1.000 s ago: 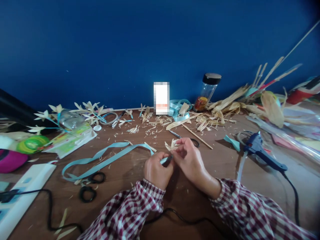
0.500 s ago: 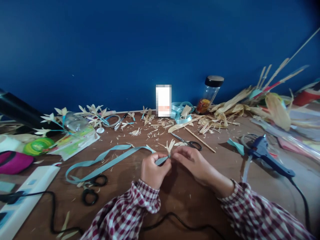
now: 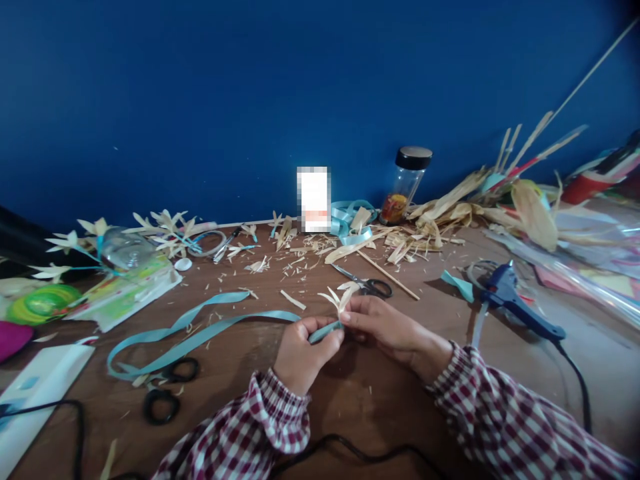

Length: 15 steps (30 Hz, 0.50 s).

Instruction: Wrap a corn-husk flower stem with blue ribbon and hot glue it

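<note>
My left hand (image 3: 300,353) is closed on the end of a long light-blue ribbon (image 3: 200,330) that trails left across the brown table (image 3: 380,393). My right hand (image 3: 385,327) pinches the base of a small cream husk flower (image 3: 340,299), right where the ribbon end meets it. Both hands touch at the table's middle, in front of me. Checked red-and-white sleeves cover both forearms.
Black-handled scissors (image 3: 163,390) lie on the ribbon at left. Small scissors (image 3: 367,285) and a wooden stick (image 3: 387,275) lie just behind my hands. A blue glue gun (image 3: 520,310) rests at right. Husk piles (image 3: 450,213), a jar (image 3: 405,187), finished flowers (image 3: 165,223) and a white power strip (image 3: 35,393) ring the table.
My hands have shifted slightly while turning the ribbon end about the flower's base; the view has swung a little to the right. The flower now stands clear above my fingers.
</note>
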### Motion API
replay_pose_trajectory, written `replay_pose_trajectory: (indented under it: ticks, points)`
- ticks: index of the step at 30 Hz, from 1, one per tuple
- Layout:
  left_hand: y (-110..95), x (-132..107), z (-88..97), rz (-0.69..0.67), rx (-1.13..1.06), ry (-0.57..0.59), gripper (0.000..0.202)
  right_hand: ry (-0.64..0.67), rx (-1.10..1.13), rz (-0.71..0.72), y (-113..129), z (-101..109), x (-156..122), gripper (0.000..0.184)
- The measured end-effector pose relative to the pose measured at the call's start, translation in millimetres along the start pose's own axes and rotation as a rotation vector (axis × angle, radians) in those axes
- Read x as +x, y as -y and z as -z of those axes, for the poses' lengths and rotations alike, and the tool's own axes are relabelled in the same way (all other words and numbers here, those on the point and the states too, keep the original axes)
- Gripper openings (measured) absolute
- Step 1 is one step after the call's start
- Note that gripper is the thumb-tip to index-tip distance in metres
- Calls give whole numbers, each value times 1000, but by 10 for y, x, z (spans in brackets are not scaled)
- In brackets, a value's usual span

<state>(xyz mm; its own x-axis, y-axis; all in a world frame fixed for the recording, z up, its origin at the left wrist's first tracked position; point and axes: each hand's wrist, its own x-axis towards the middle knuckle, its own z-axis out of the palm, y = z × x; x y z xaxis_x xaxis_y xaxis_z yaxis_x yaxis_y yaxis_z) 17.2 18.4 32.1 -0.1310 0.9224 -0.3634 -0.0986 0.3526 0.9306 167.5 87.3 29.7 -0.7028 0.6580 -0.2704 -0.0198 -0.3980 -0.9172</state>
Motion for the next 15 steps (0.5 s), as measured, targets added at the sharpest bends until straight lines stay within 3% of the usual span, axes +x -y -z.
replay_pose_trajectory:
  ticks: [4, 7, 12, 15]
  points:
    - [103, 35, 17, 106, -160, 8, 36, 18, 53, -35, 43, -2, -32, 33]
    - [111, 59, 44, 144, -136, 39, 36, 20, 73, -47, 51, 2, -41, 32]
    - [139, 60, 92, 94, -24, 69, 34, -6, 86, -38, 31, 19, -26, 32]
    - [159, 44, 93, 35, 43, 29, 32, 0, 63, -23, 20, 35, -16, 31]
